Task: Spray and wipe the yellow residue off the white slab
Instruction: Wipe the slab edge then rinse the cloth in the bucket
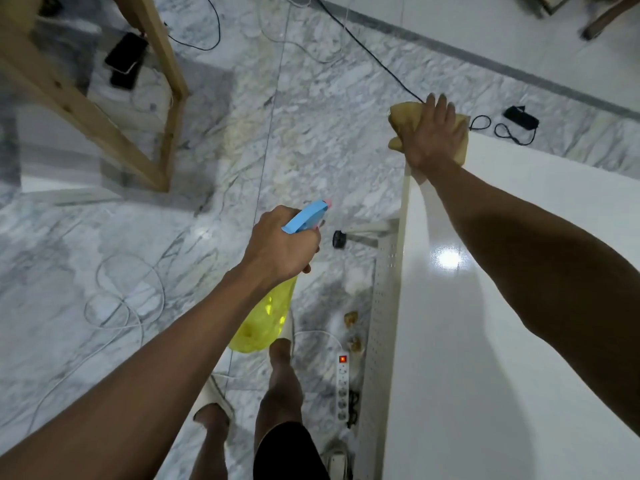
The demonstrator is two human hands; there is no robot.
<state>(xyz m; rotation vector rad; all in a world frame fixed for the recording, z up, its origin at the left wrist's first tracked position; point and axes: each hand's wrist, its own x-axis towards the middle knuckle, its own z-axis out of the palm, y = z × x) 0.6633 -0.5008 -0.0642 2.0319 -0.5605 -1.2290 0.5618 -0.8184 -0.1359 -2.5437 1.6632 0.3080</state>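
Note:
The white slab [512,341] fills the right side, glossy with a light glare. At its far left corner my right hand [433,133] presses flat on a tan cloth [398,121], fingers spread over it. My left hand [280,247] holds a spray bottle with a yellow body [265,317] and a blue trigger head [306,216], out over the floor to the left of the slab. I cannot make out any yellow residue on the slab's visible surface.
A marble floor [104,254] carries loose white and black cables. A power strip [343,386] with a lit red switch lies beside the slab's perforated metal frame [379,327]. A wooden frame [104,109] stands at the upper left. My legs [280,393] are next to the slab's edge.

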